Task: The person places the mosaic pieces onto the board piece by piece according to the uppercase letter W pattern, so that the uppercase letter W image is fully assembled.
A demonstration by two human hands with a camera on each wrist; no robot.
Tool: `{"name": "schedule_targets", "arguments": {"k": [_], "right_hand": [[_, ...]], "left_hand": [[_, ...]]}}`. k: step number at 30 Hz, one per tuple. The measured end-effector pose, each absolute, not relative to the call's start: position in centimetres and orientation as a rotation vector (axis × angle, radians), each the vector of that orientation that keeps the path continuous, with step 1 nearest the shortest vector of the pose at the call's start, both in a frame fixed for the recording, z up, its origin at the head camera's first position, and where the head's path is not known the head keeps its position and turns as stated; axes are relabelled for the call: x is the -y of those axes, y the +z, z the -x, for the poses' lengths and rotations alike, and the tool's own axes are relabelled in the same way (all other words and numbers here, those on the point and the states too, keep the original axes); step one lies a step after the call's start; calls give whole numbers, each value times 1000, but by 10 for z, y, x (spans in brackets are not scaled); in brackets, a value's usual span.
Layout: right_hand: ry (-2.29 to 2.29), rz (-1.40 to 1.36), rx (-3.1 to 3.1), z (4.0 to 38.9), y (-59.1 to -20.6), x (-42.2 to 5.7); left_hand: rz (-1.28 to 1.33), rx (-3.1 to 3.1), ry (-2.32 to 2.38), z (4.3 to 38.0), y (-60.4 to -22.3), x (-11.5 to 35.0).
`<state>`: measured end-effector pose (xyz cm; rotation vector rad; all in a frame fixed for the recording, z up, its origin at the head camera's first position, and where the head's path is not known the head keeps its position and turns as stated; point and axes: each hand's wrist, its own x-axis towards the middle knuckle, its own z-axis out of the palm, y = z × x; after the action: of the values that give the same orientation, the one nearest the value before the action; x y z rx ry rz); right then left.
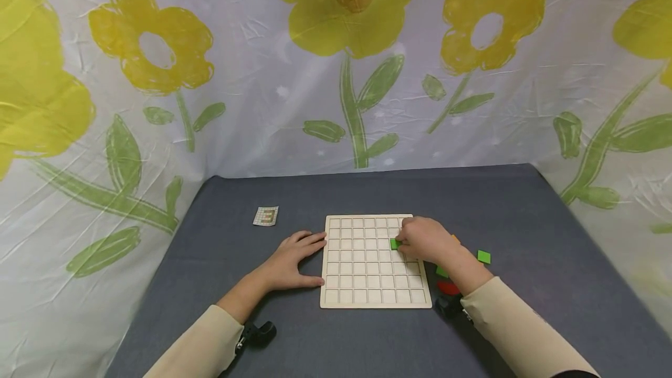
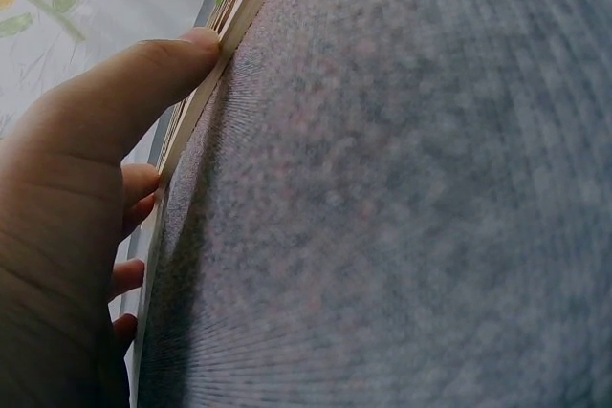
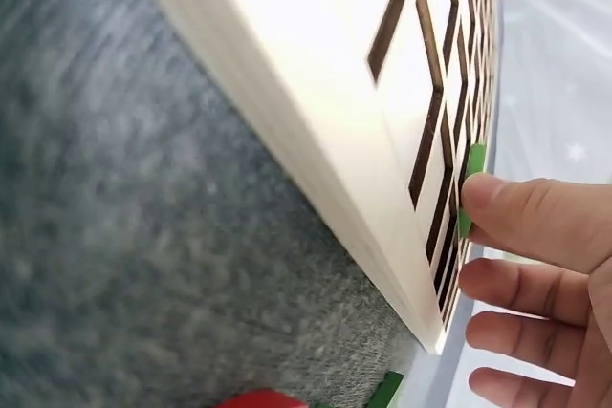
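A pale wooden grid board (image 1: 367, 261) lies flat on the dark cloth. My right hand (image 1: 425, 241) reaches over its right side and pinches a green square tile (image 1: 394, 244) between thumb and forefinger, right at the grid cells. In the right wrist view the green tile (image 3: 472, 193) stands tilted against the grid, the thumb on its face and the other fingers loosely bent. My left hand (image 1: 291, 264) rests at the board's left edge with fingers spread, thumb and fingertips touching the rim (image 2: 206, 83).
Right of the board lie a green tile (image 1: 484, 256), another green tile (image 1: 442, 272), a red piece (image 1: 448, 288) and an orange piece (image 1: 455, 239), partly behind my right arm. A small card with a printed grid pattern (image 1: 265, 216) lies back left. A flowered curtain (image 1: 252, 74) hangs behind the table.
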<state>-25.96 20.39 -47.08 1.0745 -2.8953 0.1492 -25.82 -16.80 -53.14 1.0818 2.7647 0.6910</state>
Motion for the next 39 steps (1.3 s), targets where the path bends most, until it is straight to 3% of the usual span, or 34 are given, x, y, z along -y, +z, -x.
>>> {"name": "schedule_targets", "arguments": {"k": [11,22,39], "right_hand": [[130,-925,2996,264,-471,-198],[176,-962,3029,262,-467,-202],[659,-769,3100,255,-465,-245]], "left_hand": [[-1100,-2775,690,261,-535,168],[-1112,-2762,717,258,-533,167],[-1108,-2774,707,258,-533,168]]}}
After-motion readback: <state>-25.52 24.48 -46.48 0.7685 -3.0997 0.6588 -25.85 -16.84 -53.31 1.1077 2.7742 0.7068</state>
